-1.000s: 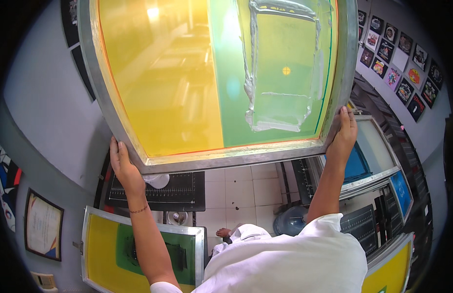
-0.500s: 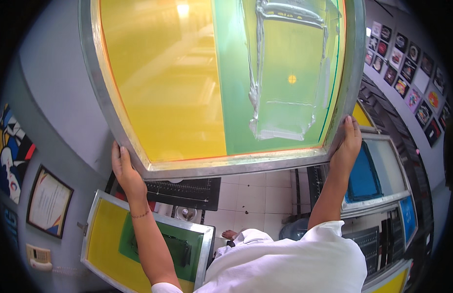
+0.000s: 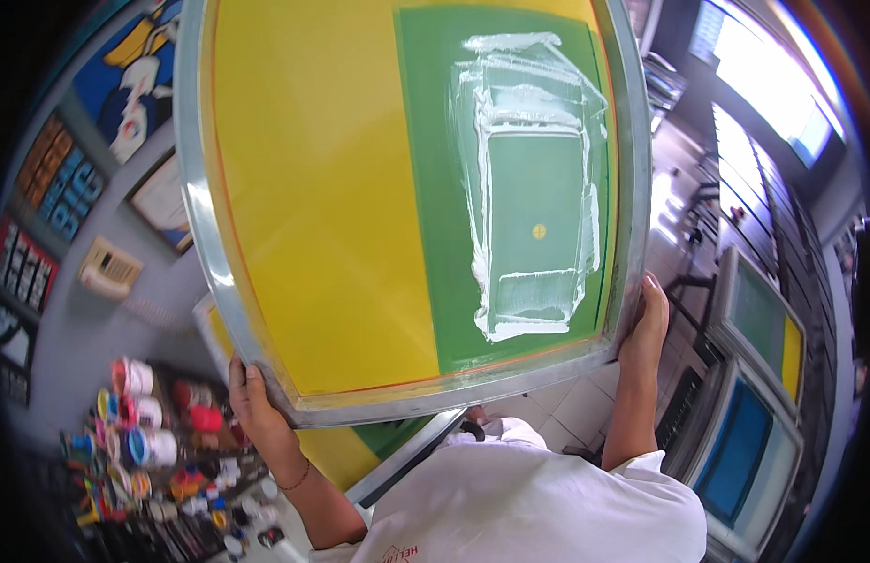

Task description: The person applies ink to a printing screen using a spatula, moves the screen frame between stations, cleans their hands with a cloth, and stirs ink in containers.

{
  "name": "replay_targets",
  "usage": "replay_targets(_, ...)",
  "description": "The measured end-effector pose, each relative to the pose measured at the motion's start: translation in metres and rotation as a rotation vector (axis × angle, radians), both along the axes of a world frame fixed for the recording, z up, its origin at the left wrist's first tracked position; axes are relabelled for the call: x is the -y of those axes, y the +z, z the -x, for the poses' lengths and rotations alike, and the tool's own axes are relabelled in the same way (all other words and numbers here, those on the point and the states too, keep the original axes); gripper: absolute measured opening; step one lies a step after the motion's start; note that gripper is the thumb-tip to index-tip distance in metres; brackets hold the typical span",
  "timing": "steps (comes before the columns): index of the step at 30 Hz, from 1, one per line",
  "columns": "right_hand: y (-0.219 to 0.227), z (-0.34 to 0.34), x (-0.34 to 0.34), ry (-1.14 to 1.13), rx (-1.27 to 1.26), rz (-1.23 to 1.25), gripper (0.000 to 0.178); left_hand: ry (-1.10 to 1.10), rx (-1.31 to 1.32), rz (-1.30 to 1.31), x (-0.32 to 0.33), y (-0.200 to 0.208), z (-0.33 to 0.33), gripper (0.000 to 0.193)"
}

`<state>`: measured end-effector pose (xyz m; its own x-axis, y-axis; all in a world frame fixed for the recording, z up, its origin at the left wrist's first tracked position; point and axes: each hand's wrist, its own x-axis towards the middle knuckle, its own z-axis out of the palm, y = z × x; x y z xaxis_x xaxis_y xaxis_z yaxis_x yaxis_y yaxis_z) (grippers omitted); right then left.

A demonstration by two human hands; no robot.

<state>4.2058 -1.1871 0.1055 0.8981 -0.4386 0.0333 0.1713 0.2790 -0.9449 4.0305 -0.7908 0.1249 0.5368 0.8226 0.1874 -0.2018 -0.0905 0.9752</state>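
A large screen-printing screen [image 3: 322, 235] with a metal rim is held up in front of me between both hands. Its mesh is yellow on the left and green on the right. White ink [image 3: 482, 272] is smeared in a rough rectangle over the green part, around a small yellow round mark. My left hand [image 3: 261, 403] is closed on the lower left corner of the rim. On the lower right side, my right hand [image 3: 646, 324] grips the rim. Fingers of both hands are partly hidden behind the metal.
Below the held screen lies another yellow and green screen [image 3: 341, 455]. Ink tubs [image 3: 152, 446] and clutter crowd the lower left. A telephone [image 3: 109, 267] hangs on the left wall near framed pictures. At right stand a blue screen [image 3: 735, 450] and a green-yellow one [image 3: 759, 324].
The held screen has come lower in view and tilted, so its inked part faces me more fully. My view has swung, bringing the ink tubs and a bright window into sight.
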Motion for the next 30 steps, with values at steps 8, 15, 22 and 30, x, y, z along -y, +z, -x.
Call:
replay_targets(8, -0.024, -0.003, -0.025, 0.460, -0.110, 0.153, 0.037, 0.230, -0.132, -0.034, 0.031, -0.043, 0.103, 0.057)
replay_targets(15, -0.043, -0.020, -0.041, 0.680, -0.075, 0.179, 0.029, 0.415, -0.068, 0.049, 0.080, -0.064, 0.140, 0.050)
replay_targets(22, -0.051, -0.037, -0.052, 0.848, -0.005, 0.197, 0.032, 0.506, 0.056, 0.073, 0.113, -0.081, 0.163, 0.047)
replay_targets(30, -0.028, -0.039, -0.076, 0.890, 0.011, 0.137, 0.032, 0.559, 0.122, 0.081, 0.136, -0.082, 0.186, 0.046)
